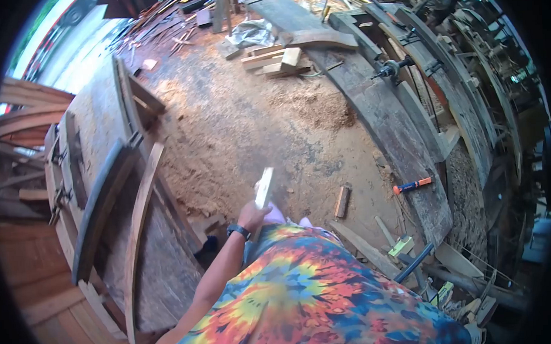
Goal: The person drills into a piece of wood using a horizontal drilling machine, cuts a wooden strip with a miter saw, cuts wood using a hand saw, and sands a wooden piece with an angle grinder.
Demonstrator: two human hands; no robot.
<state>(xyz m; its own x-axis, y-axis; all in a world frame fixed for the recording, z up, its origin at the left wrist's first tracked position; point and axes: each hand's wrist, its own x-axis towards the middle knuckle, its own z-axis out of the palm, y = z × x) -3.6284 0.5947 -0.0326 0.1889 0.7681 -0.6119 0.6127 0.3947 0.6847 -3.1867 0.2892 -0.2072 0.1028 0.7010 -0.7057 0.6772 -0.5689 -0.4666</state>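
My left hand (251, 215), with a dark watch (239, 232) at its wrist, is closed around a short pale strip (264, 187), which looks like wood. The strip points up and away from me, in front of my tie-dye shirt (291, 274). Below it lies the sawdust-covered floor (226, 137). My right hand is out of view. A small wooden block (343, 202) lies on the floor to the right of the strip, apart from it.
A workbench on the left (97, 111) bears long curved boards (143, 231). On the right, an orange and blue tool (412, 185) lies on a long plank bench (386, 119). Wood offcuts (274, 58) and a sawdust heap (315, 104) are ahead. Several timbers crowd the far right.
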